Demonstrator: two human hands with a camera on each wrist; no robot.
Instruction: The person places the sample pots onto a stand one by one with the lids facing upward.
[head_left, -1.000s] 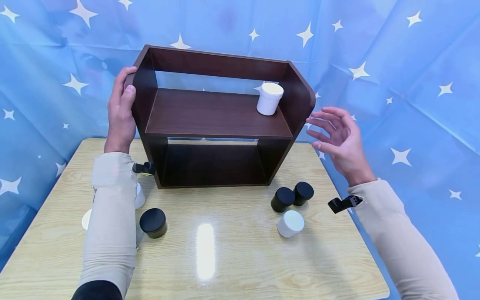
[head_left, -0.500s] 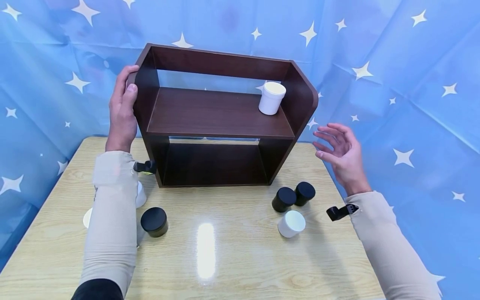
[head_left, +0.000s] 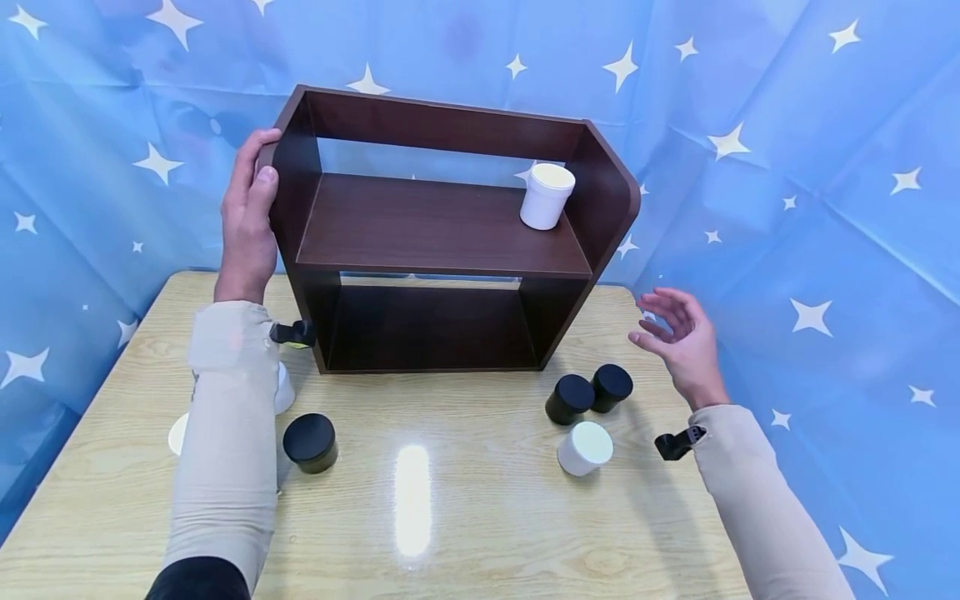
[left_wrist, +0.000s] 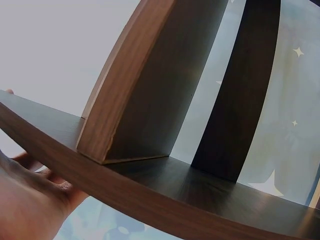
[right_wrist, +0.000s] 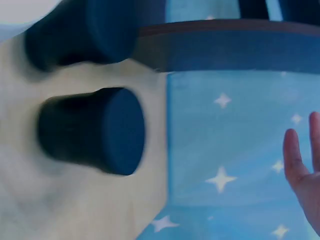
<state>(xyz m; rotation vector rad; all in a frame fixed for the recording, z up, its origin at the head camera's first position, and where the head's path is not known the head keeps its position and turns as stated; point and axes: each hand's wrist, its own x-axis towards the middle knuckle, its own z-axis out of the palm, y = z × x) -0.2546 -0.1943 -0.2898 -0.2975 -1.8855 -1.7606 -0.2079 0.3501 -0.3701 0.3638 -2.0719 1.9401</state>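
A dark brown two-tier shelf (head_left: 442, 225) stands at the back of the table. My left hand (head_left: 247, 217) grips the upper part of its left side panel; the left wrist view has that hand (left_wrist: 35, 200) behind the panel's edge, its fingers partly hidden. On the upper tier, at the right end, sits a white lidded jar (head_left: 547, 197). My right hand (head_left: 681, 342) hovers to the right of the shelf, fingers loosely bent and holding nothing. Nearest to it are two black jars, one at the back (head_left: 612, 387) and one in front (head_left: 570, 398).
A white jar (head_left: 585, 448) stands before the two black ones on the wooden table (head_left: 480, 517). At left is a wide black jar (head_left: 311, 442). Behind the left sleeve (head_left: 232, 433) a white jar (head_left: 283, 390) and another white item (head_left: 177, 434) are partly hidden.
My right hand has come down from beside the shelf's right panel toward the table's right edge. The left hand keeps its grip, and the shelf and jars stay in place.
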